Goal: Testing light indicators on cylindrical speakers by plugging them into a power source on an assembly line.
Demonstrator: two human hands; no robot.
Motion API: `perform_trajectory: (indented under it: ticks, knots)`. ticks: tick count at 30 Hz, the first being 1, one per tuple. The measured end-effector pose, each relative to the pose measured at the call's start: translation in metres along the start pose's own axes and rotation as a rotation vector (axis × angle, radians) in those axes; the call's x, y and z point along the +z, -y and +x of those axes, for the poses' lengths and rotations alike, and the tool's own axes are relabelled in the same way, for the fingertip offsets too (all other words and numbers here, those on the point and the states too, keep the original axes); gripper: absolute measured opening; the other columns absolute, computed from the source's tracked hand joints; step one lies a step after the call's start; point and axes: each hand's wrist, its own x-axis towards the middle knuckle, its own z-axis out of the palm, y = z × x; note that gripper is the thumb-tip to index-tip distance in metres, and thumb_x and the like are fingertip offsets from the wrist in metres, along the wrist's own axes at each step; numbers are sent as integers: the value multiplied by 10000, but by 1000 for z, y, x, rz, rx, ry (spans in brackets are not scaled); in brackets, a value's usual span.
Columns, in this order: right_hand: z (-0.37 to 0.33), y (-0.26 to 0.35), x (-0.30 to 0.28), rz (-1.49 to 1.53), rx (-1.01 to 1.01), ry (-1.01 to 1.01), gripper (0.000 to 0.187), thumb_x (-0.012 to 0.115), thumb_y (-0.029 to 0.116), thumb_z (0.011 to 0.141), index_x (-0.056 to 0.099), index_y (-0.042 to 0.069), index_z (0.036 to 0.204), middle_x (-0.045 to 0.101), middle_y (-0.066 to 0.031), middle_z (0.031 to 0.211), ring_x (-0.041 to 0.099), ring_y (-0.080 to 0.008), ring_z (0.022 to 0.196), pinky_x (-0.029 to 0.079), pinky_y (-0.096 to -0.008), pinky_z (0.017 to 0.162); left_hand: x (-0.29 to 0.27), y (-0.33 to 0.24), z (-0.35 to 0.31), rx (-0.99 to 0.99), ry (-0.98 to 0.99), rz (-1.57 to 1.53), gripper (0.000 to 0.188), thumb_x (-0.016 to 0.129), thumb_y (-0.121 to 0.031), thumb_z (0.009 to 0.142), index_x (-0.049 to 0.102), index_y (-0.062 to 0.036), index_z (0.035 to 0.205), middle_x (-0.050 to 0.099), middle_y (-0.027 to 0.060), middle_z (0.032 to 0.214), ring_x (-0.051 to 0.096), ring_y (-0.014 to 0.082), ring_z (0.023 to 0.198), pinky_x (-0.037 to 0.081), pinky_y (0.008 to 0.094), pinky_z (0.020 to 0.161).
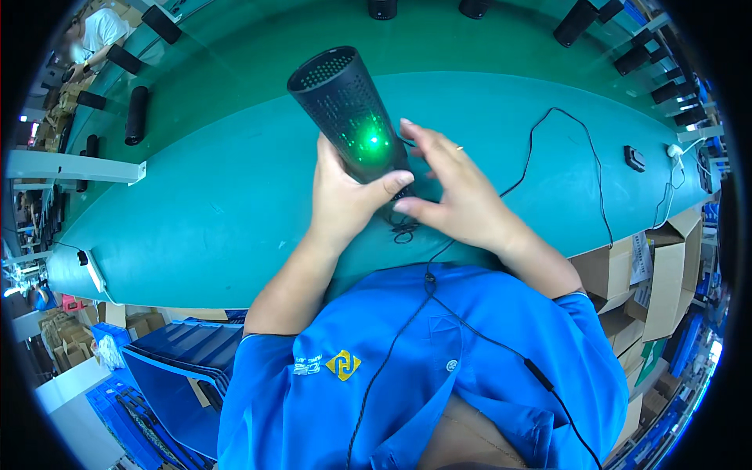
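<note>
My left hand (345,192) is closed around the lower part of a black perforated cylinder (345,102), its thumb across the front. The cylinder is tilted, its mesh-covered open end toward the upper left. A green light (374,141) glows through its holes. Beside the cylinder's lower end is my right hand (454,184), thumb and fingers apart, with a ring on one finger. Whether its fingertips touch the cylinder is hard to tell. A thin black cable (403,229) lies tangled below the cylinder, between my hands.
Several black cylinders, one at the left (136,116), stand or lie around the green table (235,235). A black cable (599,168) loops toward the right, near a small black device (634,159). Cardboard boxes (666,270) and a blue bin (172,376) flank me. Another person (102,35) is at far left.
</note>
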Motion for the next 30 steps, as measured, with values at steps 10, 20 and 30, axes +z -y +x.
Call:
perform_trajectory:
  ticks: [10, 20, 30]
  knots:
    - [-7, -30, 19, 190, -152, -126, 775, 755, 117, 634, 419, 51, 1329, 496, -142, 1312, 502, -286, 1169, 393, -370, 962, -7, 26, -19, 149, 232, 374, 600, 770, -66, 637, 515, -47, 1180, 566, 114, 1071, 581, 258, 911, 476, 349, 802]
    - [-7, -45, 26, 36, -330, -247, 649, 719, 26, 636, 483, 49, 1240, 568, -105, 1224, 562, -244, 999, 421, -339, 858, 4, 10, 0, 617, 192, 651, 644, 769, -93, 574, 542, -87, 1177, 561, 90, 1069, 547, 240, 895, 456, 340, 763]
    - [-6, -57, 37, 138, -318, -254, 622, 705, -11, 631, 499, 50, 1215, 595, -84, 1141, 553, -236, 882, 422, -318, 842, 3, 7, 1, 590, 186, 679, 624, 780, -101, 561, 566, -98, 1147, 577, 77, 1018, 552, 234, 850, 457, 319, 733]
